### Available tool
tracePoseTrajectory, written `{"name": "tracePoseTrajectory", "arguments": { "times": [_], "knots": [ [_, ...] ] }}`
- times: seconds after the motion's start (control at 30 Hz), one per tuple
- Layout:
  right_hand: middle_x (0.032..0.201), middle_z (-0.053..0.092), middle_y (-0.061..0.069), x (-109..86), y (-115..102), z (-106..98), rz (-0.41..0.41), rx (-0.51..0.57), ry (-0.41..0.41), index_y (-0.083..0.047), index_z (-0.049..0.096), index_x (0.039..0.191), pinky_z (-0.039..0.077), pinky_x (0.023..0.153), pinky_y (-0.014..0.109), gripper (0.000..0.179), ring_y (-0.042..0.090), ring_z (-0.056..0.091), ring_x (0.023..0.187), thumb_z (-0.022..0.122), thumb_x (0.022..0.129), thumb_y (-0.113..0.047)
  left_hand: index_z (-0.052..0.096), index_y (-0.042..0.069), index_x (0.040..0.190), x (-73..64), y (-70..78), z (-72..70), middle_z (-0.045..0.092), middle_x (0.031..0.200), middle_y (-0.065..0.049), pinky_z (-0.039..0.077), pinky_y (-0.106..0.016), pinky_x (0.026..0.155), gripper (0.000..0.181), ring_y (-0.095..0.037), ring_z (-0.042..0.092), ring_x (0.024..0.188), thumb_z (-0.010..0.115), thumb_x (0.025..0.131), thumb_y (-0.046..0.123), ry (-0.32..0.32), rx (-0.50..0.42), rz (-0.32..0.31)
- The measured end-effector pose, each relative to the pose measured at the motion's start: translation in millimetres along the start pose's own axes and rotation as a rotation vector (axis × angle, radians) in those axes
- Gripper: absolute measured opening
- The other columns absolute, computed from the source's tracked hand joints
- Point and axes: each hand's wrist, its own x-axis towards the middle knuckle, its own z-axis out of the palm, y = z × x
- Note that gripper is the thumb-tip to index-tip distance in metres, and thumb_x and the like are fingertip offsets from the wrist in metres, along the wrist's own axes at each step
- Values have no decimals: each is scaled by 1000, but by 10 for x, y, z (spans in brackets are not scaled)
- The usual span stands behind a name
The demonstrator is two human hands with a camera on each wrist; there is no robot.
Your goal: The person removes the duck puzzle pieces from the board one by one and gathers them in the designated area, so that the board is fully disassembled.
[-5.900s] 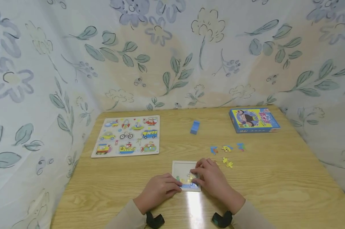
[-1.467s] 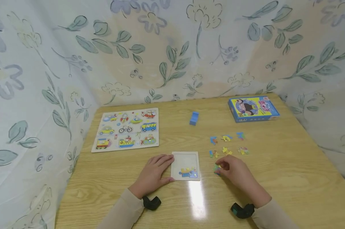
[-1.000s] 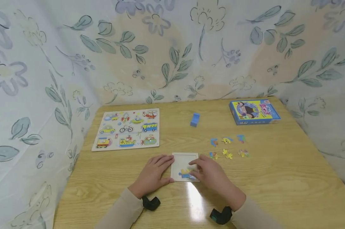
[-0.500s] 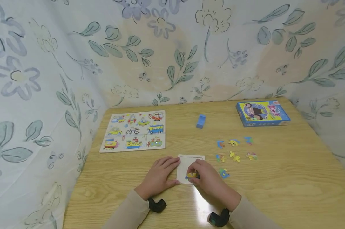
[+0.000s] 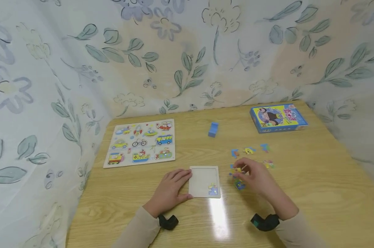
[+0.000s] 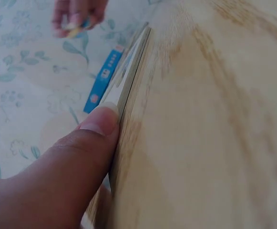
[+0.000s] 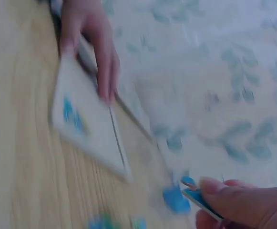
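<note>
My left hand (image 5: 171,188) rests at the left edge of a small white puzzle tray (image 5: 200,179), fingers near its upper corner and thumb at its lower corner. In the left wrist view the thumb (image 6: 71,152) presses the tray's edge. One blue and yellow puzzle piece (image 5: 213,189) lies in the tray's lower right corner. Right of the tray, my right hand (image 5: 261,181) pinches another puzzle piece (image 7: 200,201), blue on its face in the right wrist view, raised off the table. A green and blue piece (image 5: 240,185) lies just below this hand.
Several loose pieces, among them a yellow one (image 5: 249,150) and a pink one (image 5: 268,164), lie beyond the right hand. A vehicle puzzle board (image 5: 140,144) stands back left. A blue block (image 5: 213,129) and a blue and yellow box (image 5: 278,118) are farther back.
Several pieces have left the tray since the earliest frame. In the last half second my right hand has carried a blue and yellow piece rightward out of it. The left hand stays at the edge.
</note>
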Motion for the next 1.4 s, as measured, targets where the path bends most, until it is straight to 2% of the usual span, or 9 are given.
{"name": "tracePoseTrajectory", "arguments": {
  "times": [0.2,0.4,0.53,0.67,0.87,0.93,1.0,1.2,1.4],
  "knots": [
    [97,72,4,-232,469,-269,169,-167,-28,-9,73,98,58,72,43,15,25,67,87,85,89,-13,49,15,158,-25,-8,-21,44,163,3,31,-50,122,79,-24,38,148,73,94,55,-12,-4,-15],
    [94,66,1,-317,636,-226,120,-165,-11,-13,76,93,52,71,38,12,19,58,82,85,87,-10,50,14,157,-6,11,-12,45,162,2,33,-51,120,79,-25,39,148,73,94,55,5,-19,-8],
    [89,61,-2,-285,527,-143,63,-182,46,-15,76,88,48,68,32,14,16,52,79,86,85,-6,49,15,158,-32,3,3,44,163,4,32,-51,121,80,-24,38,148,72,94,58,0,-10,-17],
    [92,62,-6,-260,228,59,-107,-190,79,-17,78,91,51,70,31,20,16,54,84,89,81,-4,49,16,158,-63,6,16,43,164,4,31,-51,121,80,-24,38,148,71,94,59,-19,-3,-21],
    [125,64,3,-129,-174,496,-374,-375,-123,-16,75,127,54,95,50,46,24,57,111,89,85,-28,50,16,157,-33,8,3,43,163,4,32,-51,122,78,-24,38,148,71,94,58,-8,14,-17],
    [138,61,4,-116,-209,579,-403,-432,-207,-16,71,135,51,100,56,53,28,55,122,85,88,-36,51,16,157,-25,17,15,43,163,4,32,-50,121,78,-24,39,148,70,95,58,-2,27,-10],
    [140,61,2,-125,-223,644,-397,-458,-246,-16,72,133,52,96,52,50,27,53,125,84,89,-36,51,16,157,-27,31,27,43,163,4,33,-50,121,78,-23,39,148,69,95,59,-5,28,-12],
    [116,65,-6,-144,-233,726,-382,-388,-186,-20,80,108,50,85,42,24,18,56,107,89,85,-18,51,16,157,-35,70,-10,44,163,4,33,-50,121,77,-24,39,148,70,95,59,-14,35,-31],
    [110,61,-5,-73,-197,726,-413,-351,-206,-22,77,112,52,88,40,34,17,52,103,90,83,-11,50,17,157,-19,77,-54,43,163,5,33,-52,121,77,-24,37,149,69,96,58,-27,36,-44]
  ]
}}
